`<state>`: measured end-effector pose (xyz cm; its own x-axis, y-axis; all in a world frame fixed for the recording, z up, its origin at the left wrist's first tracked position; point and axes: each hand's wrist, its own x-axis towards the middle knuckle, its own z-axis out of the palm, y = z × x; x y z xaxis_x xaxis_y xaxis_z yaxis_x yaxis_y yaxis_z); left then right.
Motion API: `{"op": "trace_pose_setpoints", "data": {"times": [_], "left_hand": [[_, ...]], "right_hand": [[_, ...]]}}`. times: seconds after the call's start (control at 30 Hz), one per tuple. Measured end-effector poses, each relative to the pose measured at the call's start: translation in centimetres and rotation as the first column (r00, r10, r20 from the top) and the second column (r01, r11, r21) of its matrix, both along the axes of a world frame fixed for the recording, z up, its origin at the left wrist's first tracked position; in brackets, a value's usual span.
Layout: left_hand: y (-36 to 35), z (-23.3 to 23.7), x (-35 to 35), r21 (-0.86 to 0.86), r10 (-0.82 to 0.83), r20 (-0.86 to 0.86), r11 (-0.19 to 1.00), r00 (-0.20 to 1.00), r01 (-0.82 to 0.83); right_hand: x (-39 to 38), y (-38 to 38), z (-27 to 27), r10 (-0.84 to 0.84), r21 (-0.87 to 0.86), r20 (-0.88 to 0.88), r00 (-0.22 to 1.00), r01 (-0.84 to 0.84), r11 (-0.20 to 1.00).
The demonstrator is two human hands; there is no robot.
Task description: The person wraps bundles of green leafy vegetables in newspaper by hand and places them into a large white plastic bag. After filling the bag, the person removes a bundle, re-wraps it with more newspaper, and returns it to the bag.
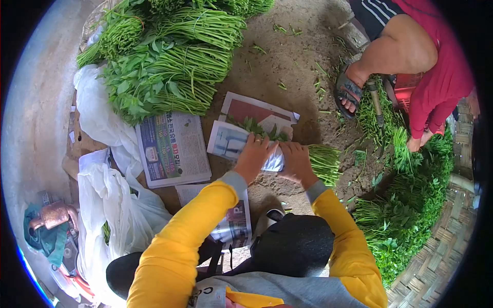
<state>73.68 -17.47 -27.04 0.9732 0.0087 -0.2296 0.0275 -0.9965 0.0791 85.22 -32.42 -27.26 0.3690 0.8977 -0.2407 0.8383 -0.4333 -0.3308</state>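
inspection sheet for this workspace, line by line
surface: bare floor, dirt and stem scraps scattered on it
job's things: bundle partly wrapped in newspaper, stems sticking out; newspaper stack beside it; tied greens piled behind
clutter: white plastic bags at left; wooden-handled tool near a co-worker's foot
grippers: bare hands, left hand and right hand both on the bundle
cables: nothing seen
surroundings: co-worker's hand at loose greens; woven mat at right

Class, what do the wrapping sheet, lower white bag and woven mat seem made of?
Wrapping sheet: probably matte newsprint; it shows a printed picture. Lower white bag: thin, glossy plastic, seemingly; crinkled, with see-through patches. Woven mat: dull, perhaps bamboo; flat crossing strips.
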Motion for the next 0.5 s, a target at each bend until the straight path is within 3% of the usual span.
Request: {"op": "trace_pose_setpoints", "data": {"times": [0.03,0.07,0.27,0.37,0.4,0.5], "left_hand": [[0.4,-0.7,0.6,-0.031,0.021,-0.024,0.999,0.999,-0.022],[1.1,-1.3,1.1,-0.07,0.032,0.056,0.997,0.998,-0.028],[4.2,-1.4,4.6,-0.33,0.053,-0.199,0.937,0.979,-0.118],[5.2,-2.1,6.1,-0.322,-0.026,-0.349,0.942,0.937,-0.093],[5.3,-2.4,6.2,-0.306,-0.005,-0.319,0.947,0.948,-0.098],[5.1,-3.9,6.2,-0.269,0.024,-0.292,0.957,0.956,-0.107]], "right_hand": [[0.5,0.4,0.2,0.008,-0.053,-0.026,1.0,-0.009,0.999],[1.2,0.6,-0.2,0.026,-0.032,-0.027,0.999,-0.027,0.999],[5.1,2.6,-1.2,0.082,-0.207,-0.217,0.973,-0.128,0.97],[6.3,3.5,-1.2,0.082,-0.24,-0.306,0.948,-0.161,0.957],[6.5,3.9,-1.3,0.09,-0.243,-0.325,0.942,-0.175,0.954],[3.9,3.6,0.3,0.219,-0.121,0.045,0.975,-0.212,0.97]]}}
